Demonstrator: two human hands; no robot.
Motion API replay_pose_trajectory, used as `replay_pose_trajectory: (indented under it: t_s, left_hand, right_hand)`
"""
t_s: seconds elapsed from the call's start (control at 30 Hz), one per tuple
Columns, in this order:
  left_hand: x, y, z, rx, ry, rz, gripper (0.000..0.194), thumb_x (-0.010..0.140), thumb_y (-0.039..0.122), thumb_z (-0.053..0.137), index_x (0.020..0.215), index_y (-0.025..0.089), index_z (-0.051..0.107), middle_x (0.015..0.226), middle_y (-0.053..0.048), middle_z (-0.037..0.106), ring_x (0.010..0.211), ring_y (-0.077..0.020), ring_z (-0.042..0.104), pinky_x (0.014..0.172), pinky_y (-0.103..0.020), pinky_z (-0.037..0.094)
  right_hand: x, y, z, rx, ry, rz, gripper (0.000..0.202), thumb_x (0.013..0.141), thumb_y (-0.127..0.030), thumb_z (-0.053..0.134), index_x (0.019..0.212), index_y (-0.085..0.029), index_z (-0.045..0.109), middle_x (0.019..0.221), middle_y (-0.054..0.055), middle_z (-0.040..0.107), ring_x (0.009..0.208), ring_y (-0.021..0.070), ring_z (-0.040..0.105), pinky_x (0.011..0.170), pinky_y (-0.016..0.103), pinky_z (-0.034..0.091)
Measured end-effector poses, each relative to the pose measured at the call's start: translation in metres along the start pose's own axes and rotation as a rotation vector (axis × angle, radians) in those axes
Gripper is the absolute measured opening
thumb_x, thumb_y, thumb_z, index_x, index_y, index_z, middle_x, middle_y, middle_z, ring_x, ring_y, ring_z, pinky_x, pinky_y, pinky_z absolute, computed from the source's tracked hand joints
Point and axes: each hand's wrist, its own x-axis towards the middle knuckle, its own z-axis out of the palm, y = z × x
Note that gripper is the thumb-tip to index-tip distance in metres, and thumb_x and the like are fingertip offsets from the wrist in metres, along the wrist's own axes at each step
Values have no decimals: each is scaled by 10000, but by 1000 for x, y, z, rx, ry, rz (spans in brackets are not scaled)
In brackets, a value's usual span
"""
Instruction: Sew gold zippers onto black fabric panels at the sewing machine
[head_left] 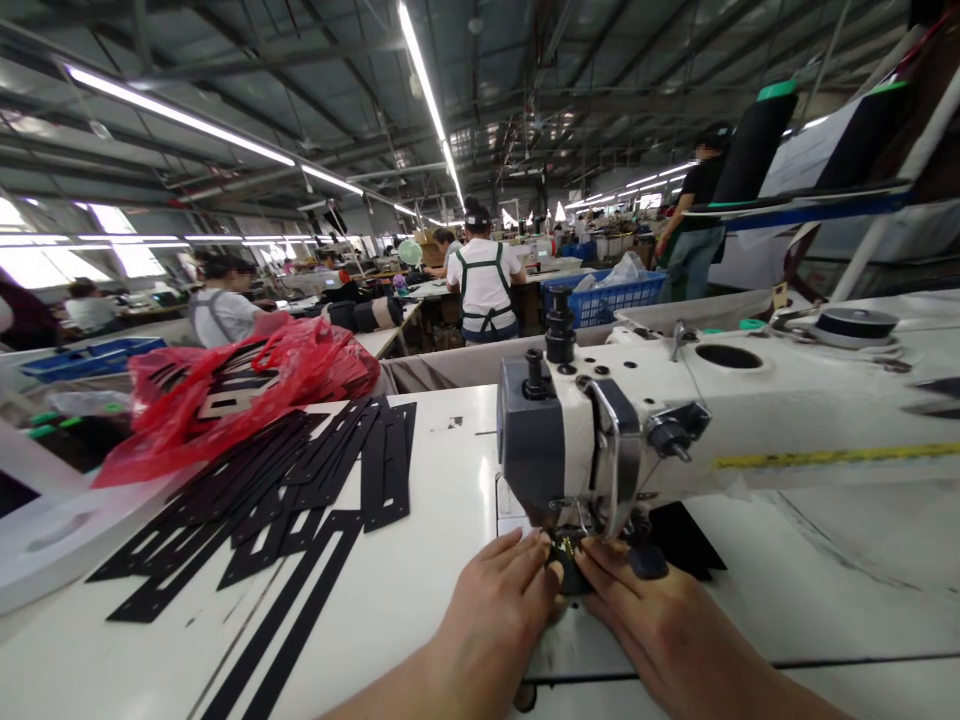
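A white and dark-grey sewing machine (532, 440) stands before me, and under its needle area lies a small dark piece of material (571, 572). My left hand (499, 595) has its fingers and thumb closed on the left edge of that piece. From the other side my right hand (660, 610) presses it with fingers held together, close to the presser foot. Part of the piece is hidden by my fingers and the machine head. To the right, behind my right hand, a flat black piece (682, 540) lies on the machine bed.
Many black slotted strips (300, 490) lie overlapping on the white table (442, 460) at left. A red plastic bag (322, 360) with more strips sits behind them. Thread cones (757, 140) stand upper right. A blue crate (615, 300) and several people are beyond.
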Motion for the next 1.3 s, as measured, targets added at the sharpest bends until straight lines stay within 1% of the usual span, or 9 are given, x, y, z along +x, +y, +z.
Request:
replay_pose_trajectory:
  t_s: [0.07,0.13,0.37,0.53,0.67,0.83,1.0,1.17,1.3]
  left_hand:
    - [-3,0,3,16,51,12,236,952,202,389,888,136,607,954,-85,692,933,-200,660,881,-365,521]
    - [-3,1,4,22,62,8,237,946,176,388,859,152,607,941,-70,695,909,-181,666,889,-353,512]
    - [3,-1,3,-25,-3,-67,223,947,236,426,857,154,613,903,-61,687,905,-170,655,893,-354,493]
    - [2,-2,3,-40,-45,-79,111,899,212,522,863,157,611,907,-52,683,897,-173,650,898,-360,477]
    - [3,-2,2,-39,-68,-86,71,882,199,550,868,159,607,925,-54,676,900,-174,642,901,-360,465]
    - [5,-4,3,-56,-78,-96,54,866,170,566,824,162,599,877,-37,666,847,-164,639,878,-348,460]
    - [3,-5,5,-64,-66,-98,49,858,164,575,814,162,596,899,-33,667,847,-166,639,855,-342,458]
    - [2,-4,4,-55,-101,-99,22,849,156,585,834,170,593,918,-26,664,902,-159,629,900,-337,438]
    - [2,-5,4,-54,-91,-106,31,849,157,583,824,175,590,914,-17,662,893,-148,627,933,-345,416]
  right_hand:
    - [-5,2,4,-11,20,-4,369,906,-59,295,961,-77,660,948,111,703,864,191,674,733,268,570]
    - [-8,4,7,-30,34,-23,367,908,-61,300,954,-94,663,942,101,705,858,191,675,737,277,569]
    - [1,8,7,-35,9,-12,433,939,-76,238,889,-142,663,797,56,716,713,138,683,668,214,561]
    - [0,9,7,-6,-39,8,411,941,-99,250,915,-151,656,815,61,712,719,144,678,663,232,559]
    - [-3,11,10,26,-51,19,388,935,-105,265,932,-150,650,837,69,708,738,159,676,659,255,559]
    - [-5,13,15,76,-105,46,364,936,-134,281,910,-173,642,825,60,702,759,160,673,679,256,554]
    - [-4,13,12,58,-98,41,373,933,-118,268,927,-167,638,826,61,706,739,158,675,668,250,552]
    - [-5,14,12,35,-93,14,359,913,-92,294,963,-171,640,849,60,707,759,153,674,692,245,549]
    - [-6,15,13,30,-89,11,343,899,-83,313,969,-164,638,861,62,709,740,155,675,683,249,552]
